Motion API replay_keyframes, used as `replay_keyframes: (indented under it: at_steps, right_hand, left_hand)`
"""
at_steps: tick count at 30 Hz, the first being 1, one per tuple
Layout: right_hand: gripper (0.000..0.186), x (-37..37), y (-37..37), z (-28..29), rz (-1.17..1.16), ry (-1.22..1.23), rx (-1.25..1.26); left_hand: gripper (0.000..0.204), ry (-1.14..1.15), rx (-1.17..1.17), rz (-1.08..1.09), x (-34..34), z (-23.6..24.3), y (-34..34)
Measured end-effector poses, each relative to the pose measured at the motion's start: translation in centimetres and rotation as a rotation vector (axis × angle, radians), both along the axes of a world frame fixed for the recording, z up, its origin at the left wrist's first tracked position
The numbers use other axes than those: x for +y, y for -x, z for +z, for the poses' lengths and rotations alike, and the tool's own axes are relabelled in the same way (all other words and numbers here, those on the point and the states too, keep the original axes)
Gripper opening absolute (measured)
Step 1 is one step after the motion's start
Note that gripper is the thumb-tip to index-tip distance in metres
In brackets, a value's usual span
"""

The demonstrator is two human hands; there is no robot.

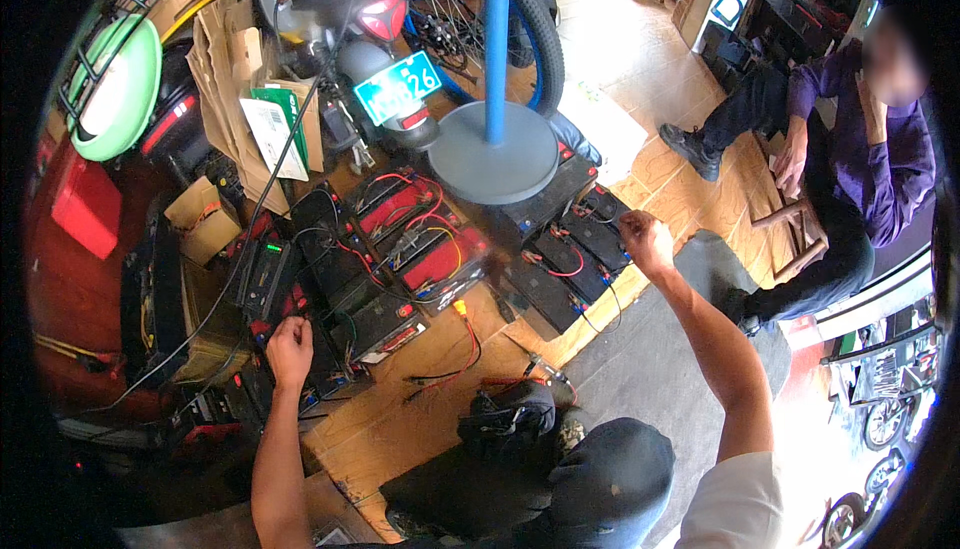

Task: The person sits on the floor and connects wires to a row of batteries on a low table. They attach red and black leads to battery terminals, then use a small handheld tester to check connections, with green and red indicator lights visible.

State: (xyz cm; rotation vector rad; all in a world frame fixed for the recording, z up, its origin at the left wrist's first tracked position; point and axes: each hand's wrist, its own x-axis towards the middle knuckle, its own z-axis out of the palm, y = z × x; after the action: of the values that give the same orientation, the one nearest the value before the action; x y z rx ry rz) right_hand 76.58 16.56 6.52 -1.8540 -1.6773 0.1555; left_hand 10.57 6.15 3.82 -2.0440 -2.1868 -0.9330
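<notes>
My left hand (290, 351) reaches in over the black batteries at the left, its fingers drawn together at a battery's edge. What they hold, if anything, is hidden. A black charger-like box (262, 281) with a green light lies just beyond it. Farther right, my right hand (648, 243) hovers by the end of another group of black batteries (565, 267). Its fingers are curled closed, and I cannot make out anything in them. Red and black wires (560, 261) run across these batteries. Between my hands stand batteries with red tops (440, 261), joined by loose wires.
A blue pole on a round grey base (493, 154) stands behind the batteries. A loose cable with a yellow connector (460, 307) lies on the floor. Cardboard (225, 84) and parked two-wheelers are at the back. A person in purple (890, 169) sits at the right by a wooden stool (795, 234).
</notes>
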Motion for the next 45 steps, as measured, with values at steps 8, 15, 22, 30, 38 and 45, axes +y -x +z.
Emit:
replay_keyframes:
  at_steps: [8, 15, 22, 30, 38, 45]
  right_hand:
    - [0.009, -1.3, 2.0, -0.1, 0.172, -0.041, -0.061]
    - [0.012, 2.1, -1.6, 0.1, 0.113, 0.156, -0.109]
    - [0.051, 10.3, -2.2, -1.5, 0.25, 0.6, -0.291]
    - [0.024, 12.5, -0.9, -3.6, 0.408, 0.509, -0.484]
    - [0.023, 11.3, -2.3, -2.4, 0.424, 0.451, -0.279]
    - [0.032, 13.8, -4.6, -2.6, 0.125, 0.39, -0.198]
  left_hand:
    - [0.011, -0.015, 0.037, -0.089, 0.3, 2.3, -2.8]
    - [0.008, -0.006, 0.11, -0.448, 2.2, 5.0, -12.7]
    - [0.032, 0.03, 0.337, -0.901, 8.2, 3.2, -28.1]
    - [0.028, 0.226, 0.527, -1.013, 13.6, -0.4, -37.7]
    - [0.008, 0.213, 0.657, -1.076, 15.6, -0.8, -38.9]
    - [0.007, 0.11, 0.577, -1.122, 16.3, 0.3, -39.0]
